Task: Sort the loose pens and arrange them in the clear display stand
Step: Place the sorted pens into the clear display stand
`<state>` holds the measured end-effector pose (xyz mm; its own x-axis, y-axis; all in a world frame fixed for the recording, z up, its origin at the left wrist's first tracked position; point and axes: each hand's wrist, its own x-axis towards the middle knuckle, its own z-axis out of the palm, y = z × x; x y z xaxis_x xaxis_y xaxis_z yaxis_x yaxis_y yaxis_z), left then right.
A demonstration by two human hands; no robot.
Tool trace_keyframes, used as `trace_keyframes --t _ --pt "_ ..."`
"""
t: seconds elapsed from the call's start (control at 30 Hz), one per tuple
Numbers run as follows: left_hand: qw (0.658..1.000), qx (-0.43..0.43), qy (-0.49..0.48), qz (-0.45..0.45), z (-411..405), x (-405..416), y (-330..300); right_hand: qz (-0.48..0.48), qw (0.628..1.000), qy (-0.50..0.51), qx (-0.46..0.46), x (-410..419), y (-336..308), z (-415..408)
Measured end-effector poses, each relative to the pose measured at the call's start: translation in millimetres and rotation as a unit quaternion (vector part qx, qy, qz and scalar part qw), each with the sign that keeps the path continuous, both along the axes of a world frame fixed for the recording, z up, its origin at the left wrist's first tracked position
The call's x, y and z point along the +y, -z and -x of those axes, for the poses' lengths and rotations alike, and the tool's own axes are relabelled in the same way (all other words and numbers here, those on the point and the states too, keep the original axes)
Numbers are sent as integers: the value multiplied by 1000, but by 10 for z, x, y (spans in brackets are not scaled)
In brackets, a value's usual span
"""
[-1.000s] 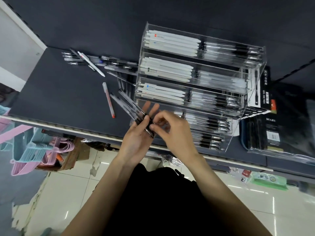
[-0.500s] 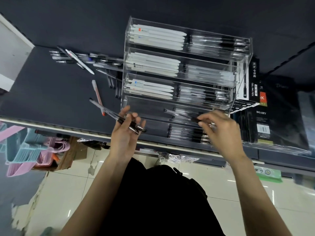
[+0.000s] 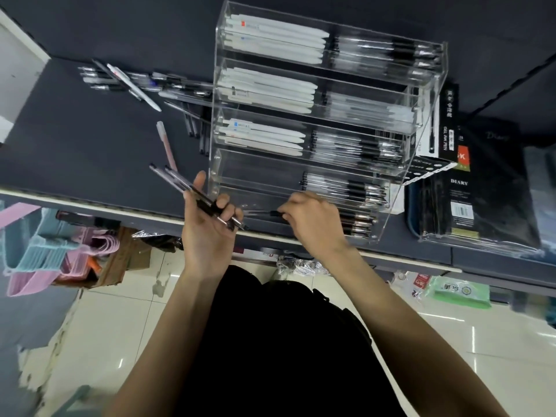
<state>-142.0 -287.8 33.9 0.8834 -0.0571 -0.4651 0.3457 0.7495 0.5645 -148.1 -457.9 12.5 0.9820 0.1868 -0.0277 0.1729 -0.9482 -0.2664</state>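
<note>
My left hand (image 3: 207, 236) has its grip curled round a small bundle of slim clear-barrelled pens with black rubber sleeves (image 3: 198, 197), their far ends fanning up and left of the grip. My right hand (image 3: 313, 224) pinches a single pen of the same kind (image 3: 264, 212) by its black end, its clear barrel running left toward the left grip, low at the front of the tall clear acrylic tiered display stand (image 3: 331, 115). I judge these pens light, stiff and slick on the plastic barrel, so the rubber sleeve is the place to hold; a bundle held loosely could slide apart. More loose pens (image 3: 135, 85) lie on the dark grey worktop (image 3: 75, 139), well beyond the left grip.
</note>
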Motion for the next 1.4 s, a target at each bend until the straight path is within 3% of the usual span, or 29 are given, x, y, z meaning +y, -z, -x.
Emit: trace_keyframes --t 0.2,0.3,0.4,0.5,0.57,0.7,0.77,0.83,0.93,1.03,1.2,1.4 --pt "1000 -11 -13 -20 53 162 84 65 993 -66 68 266 60 -210" --pt "1000 -5 -11 -22 54 202 98 55 990 -59 114 259 130 -235" --pt "999 16 -23 -17 51 199 95 52 992 -59 97 249 104 -200" --pt "999 19 -22 -23 52 155 85 -105 993 -8 61 369 -119 -141" --pt "1000 14 -11 -16 59 106 82 -246 965 28 86 533 -273 -100" --pt "999 -1 9 -38 53 36 72 -342 932 66 105 623 -279 -71" --pt "998 8 -7 -57 42 78 84 -312 946 73 56 483 -273 -56" --pt "998 29 -38 -51 32 177 106 -193 979 58 7 323 -225 -34" --pt "994 57 -77 -56 39 302 112 6 999 18 30 277 -93 -49" --pt "988 74 -78 -115 57 303 33 101 993 -26 52 400 -15 -107" --pt "977 78 -39 -192 120 306 -19 71 994 -30 76 426 88 -211" --pt "979 104 -38 -171 174 331 58 19 996 -37 85 397 156 -196"
